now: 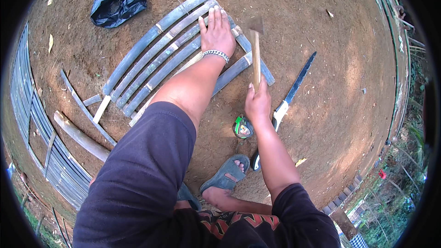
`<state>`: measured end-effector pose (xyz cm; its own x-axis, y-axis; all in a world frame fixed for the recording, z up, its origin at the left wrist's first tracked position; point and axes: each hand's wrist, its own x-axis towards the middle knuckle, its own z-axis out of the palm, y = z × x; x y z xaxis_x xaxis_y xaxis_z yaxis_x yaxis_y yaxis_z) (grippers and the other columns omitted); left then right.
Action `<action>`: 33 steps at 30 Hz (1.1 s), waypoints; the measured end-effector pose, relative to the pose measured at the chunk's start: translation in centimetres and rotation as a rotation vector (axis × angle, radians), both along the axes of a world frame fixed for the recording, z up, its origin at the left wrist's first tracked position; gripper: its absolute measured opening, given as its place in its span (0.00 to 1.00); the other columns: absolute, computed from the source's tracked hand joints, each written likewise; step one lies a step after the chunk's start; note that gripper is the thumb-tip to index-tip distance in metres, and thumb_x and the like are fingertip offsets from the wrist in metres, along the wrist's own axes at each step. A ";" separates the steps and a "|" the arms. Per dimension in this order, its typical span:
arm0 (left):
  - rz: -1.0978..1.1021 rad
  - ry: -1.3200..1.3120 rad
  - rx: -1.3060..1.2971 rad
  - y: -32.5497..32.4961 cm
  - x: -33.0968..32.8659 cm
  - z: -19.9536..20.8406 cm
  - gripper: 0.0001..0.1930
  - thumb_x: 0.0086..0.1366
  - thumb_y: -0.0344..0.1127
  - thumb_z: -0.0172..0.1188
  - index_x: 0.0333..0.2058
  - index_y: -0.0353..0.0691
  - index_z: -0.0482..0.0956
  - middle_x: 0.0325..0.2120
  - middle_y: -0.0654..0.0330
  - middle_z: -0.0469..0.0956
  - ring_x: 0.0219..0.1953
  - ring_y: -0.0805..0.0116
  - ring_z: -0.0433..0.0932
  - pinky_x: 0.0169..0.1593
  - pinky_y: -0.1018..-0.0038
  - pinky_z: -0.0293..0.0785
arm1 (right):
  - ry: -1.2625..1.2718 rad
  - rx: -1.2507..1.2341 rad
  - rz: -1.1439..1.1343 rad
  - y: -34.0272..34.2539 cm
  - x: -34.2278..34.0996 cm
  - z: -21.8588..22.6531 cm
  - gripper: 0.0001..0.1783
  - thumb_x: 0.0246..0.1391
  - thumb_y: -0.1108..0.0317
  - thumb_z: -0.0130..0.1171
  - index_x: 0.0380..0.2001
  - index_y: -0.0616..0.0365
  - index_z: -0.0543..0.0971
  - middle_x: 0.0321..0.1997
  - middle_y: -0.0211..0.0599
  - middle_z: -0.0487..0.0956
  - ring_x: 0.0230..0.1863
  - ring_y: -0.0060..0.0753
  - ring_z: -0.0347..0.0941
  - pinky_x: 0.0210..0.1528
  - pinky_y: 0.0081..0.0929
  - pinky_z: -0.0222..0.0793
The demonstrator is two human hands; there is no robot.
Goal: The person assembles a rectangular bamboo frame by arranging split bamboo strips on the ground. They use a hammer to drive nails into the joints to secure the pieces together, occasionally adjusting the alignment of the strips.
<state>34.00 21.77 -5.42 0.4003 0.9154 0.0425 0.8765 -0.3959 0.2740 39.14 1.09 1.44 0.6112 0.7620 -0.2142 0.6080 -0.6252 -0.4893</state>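
We are seeing the fingers of the left hand (pixel 218 38) lying straight and slightly parted, the thumb held off to one side, palm down across the upper ends of several bamboo slats (pixel 154 50), resting on them without closing round any; the fingers of the right hand (pixel 258 104) are curling firmly around the lower part of the smooth, pale wooden handle of a hatchet-like tool (pixel 256 59), whose flat, dark metal head is pointing away at the top, apart from the left hand. The slats are lying in a row, long, gently rounded, grey-blue and ringed with paler knots, meeting a crosspiece (pixel 265 71) at the right. A bracelet (pixel 216 54) of silvery metal links is circling the left wrist. Near the right hand a rounded black-and-green tape measure (pixel 241 127) is resting, and a saw (pixel 294 85) with a long, toothed blade is slanting just beyond. Farther out, we are finding a crumpled, shiny black plastic bag (pixel 118 2), a thick, rough pole (pixel 81 135) and many thin, dark strips (pixel 46 142), all lying on brown, crumbly soil (pixel 340 105)
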 end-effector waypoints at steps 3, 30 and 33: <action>0.005 0.005 0.017 0.1 -0.1 -0.1 0.31 0.69 0.37 0.44 0.70 0.36 0.59 0.75 0.52 0.51 0.78 0.59 0.43 0.76 0.49 0.35 | -0.032 0.318 -0.002 -0.4 -0.2 -0.3 0.29 0.64 0.69 0.55 0.66 0.57 0.64 0.54 0.59 0.78 0.53 0.66 0.76 0.52 0.52 0.74; 0.002 0.007 0.021 0.0 -0.1 -0.1 0.32 0.69 0.38 0.45 0.70 0.37 0.59 0.75 0.53 0.50 0.78 0.60 0.44 0.76 0.49 0.36 | 0.086 0.434 -0.091 -0.4 -0.7 -2.4 0.21 0.64 0.67 0.56 0.58 0.59 0.69 0.42 0.63 0.80 0.45 0.66 0.78 0.47 0.49 0.74; -0.001 0.015 0.007 0.0 -0.2 0.0 0.31 0.69 0.38 0.44 0.70 0.37 0.59 0.75 0.54 0.50 0.78 0.60 0.44 0.76 0.49 0.36 | 0.062 -0.046 -0.074 -0.1 -0.1 -2.0 0.21 0.64 0.68 0.57 0.58 0.60 0.68 0.40 0.62 0.79 0.44 0.65 0.78 0.47 0.48 0.74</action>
<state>33.84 21.74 -5.38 0.4021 0.9146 0.0429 0.8799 -0.3990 0.2582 39.00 1.01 -0.60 0.6502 0.7033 -0.2874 0.5284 -0.6905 -0.4940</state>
